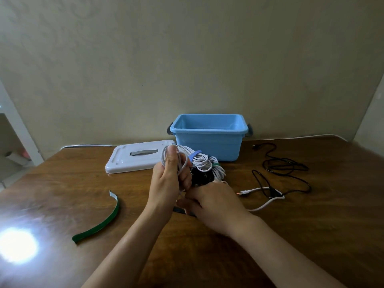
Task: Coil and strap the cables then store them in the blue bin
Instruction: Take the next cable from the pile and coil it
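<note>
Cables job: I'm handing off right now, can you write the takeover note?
Left hand grips a half-wound white cable coil. Right hand holds its lower end; grip unclear.
Strapped bundles lie in front of the blue bin, which looks empty; white lid off, beside it.
Left: finish this coil, strap it (green strap lies loose), coil the black cable, bin everything.

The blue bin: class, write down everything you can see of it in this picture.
The blue bin is a light blue rectangular tub that looks like smooth plastic, with a rolled rim and rounded corners. A dark latch hangs at each short end. It stands upright and open at the back of the wooden table, close to the wall; no cables show inside, though its floor is partly hidden. Its white lid, with a grey handle, lies flat beside it to the left. Bundled white cables lie just in front of it. Neither hand touches it.
</note>
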Demonstrator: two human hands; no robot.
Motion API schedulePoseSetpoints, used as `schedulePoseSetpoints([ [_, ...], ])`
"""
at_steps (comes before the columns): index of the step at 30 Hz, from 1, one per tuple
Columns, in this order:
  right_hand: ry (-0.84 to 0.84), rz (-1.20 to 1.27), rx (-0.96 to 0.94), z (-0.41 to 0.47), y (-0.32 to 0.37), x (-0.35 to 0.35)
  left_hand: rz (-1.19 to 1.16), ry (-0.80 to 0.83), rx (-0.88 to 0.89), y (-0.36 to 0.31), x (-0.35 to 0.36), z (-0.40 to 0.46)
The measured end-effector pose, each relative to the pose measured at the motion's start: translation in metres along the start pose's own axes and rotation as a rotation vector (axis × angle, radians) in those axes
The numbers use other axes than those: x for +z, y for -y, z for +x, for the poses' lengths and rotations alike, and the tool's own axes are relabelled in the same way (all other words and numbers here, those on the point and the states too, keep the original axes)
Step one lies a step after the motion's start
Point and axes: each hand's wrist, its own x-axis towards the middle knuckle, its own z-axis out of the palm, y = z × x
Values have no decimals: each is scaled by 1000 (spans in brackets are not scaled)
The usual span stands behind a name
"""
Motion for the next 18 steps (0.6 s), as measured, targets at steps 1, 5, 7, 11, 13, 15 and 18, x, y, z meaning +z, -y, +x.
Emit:
schedulePoseSetpoints([
  [1,9,-18,-6,0,0,3,-29,9,-19,0,0,0],
  [5,43,-63,-34,3,0,11,45,67,-54,1,-4,0],
  [7,47,-74,-28,4,0,9,184,43,-14,1,-7,1],
  [11,61,-92,0,2,-7,3,232,5,-28,-1,-10,2],
  [13,48,-101,21,0,-13,0,130,1,-60,-1,-13,3],
  [15,34,-118,39,-2,-18,-6,54,-12,-98,-2,-17,4],
  [18,39,-107,83,-3,-30,-14,17,20,-150,-5,-20,5],
])
